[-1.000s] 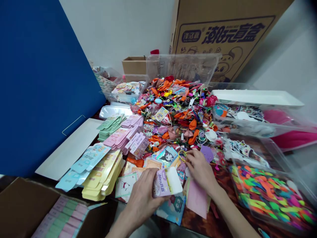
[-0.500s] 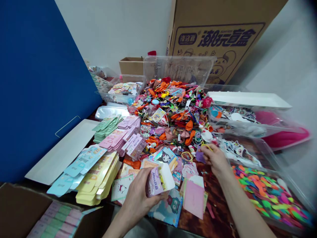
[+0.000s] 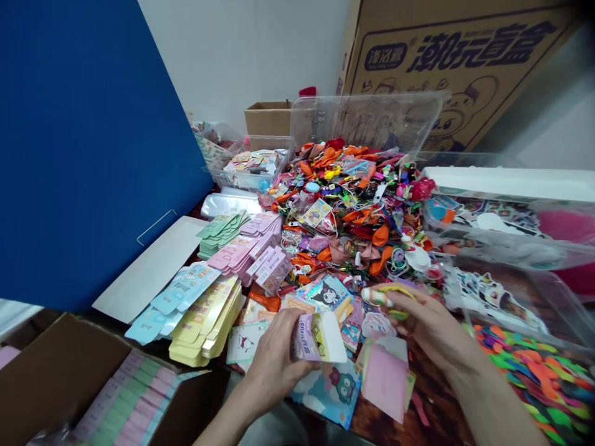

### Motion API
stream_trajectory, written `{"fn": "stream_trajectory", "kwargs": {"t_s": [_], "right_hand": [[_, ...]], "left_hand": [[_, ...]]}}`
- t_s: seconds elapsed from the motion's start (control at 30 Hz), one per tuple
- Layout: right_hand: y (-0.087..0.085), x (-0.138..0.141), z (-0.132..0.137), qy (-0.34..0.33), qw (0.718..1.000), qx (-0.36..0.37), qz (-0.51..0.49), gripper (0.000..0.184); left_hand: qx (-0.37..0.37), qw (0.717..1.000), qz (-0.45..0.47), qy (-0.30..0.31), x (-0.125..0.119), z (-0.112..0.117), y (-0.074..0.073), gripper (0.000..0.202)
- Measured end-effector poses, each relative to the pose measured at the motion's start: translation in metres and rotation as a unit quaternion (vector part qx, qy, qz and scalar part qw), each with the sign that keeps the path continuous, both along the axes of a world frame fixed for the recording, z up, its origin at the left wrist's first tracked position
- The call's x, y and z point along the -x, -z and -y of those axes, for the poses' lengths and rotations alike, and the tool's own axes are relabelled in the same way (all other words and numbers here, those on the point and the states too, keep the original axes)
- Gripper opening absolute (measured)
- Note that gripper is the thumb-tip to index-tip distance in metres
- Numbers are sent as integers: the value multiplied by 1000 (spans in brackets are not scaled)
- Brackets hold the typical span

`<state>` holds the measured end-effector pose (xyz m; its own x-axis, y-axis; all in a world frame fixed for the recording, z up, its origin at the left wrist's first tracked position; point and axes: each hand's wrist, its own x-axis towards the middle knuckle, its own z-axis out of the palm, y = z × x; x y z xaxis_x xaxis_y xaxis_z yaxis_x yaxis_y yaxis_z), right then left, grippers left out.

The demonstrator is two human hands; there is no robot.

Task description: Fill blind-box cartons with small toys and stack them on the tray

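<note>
The left hand (image 3: 276,353) is gripping a small purple box (image 3: 307,337) at the near centre of the table (image 3: 372,424); the box is standing open toward the right, with yellow contents showing inside. To the right of the box, the right hand (image 3: 425,316) is holding a yellow loop (image 3: 397,289) and a small white item (image 3: 372,296) between narrowed fingers. A heap of trinkets (image 3: 348,207) is lying on the far side. Yellow cartons (image 3: 202,325) are lying flat at the left, and multicoloured pieces (image 3: 539,365) are filling the near right.
</note>
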<state>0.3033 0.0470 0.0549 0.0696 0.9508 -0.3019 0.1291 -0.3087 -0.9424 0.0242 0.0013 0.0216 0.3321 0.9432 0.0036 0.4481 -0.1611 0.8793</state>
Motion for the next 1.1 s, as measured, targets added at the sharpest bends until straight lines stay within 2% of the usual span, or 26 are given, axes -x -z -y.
{"fn": "stream_trajectory", "kwargs": {"t_s": [0.07,0.17,0.27,0.33,0.4,0.5,0.6,0.7,0.83,1.1], "right_hand": [[-20,16,14,-63,998,-5,-21,33],[-38,42,26,-159,985,-56,34,25],[-42,64,30,-222,958,-127,129,19],[-39,73,30,-241,944,-153,167,23],[-36,76,29,-232,945,-163,162,27],[-34,69,30,-170,968,-155,104,29],[-35,57,36,-108,985,-119,57,28],[-35,50,42,-68,996,-58,17,38],[-34,51,47,-41,998,-18,-54,50],[-14,50,49,-23,990,46,-129,48]], "left_hand": [[-4,1000,-3,4,-4,0,-2,60],[-8,1000,-5,1,-10,1,-3,58],[-14,1000,-2,-4,-12,3,-2,56],[-17,1000,0,-9,-12,4,-2,56],[-15,1000,1,-19,-11,5,-3,56],[0,999,19,-26,-7,6,-5,57],[9,998,63,-12,0,9,-2,63],[3,994,108,10,4,13,4,68],[4,989,146,17,5,16,7,64],[15,987,156,19,2,16,8,67]]}}
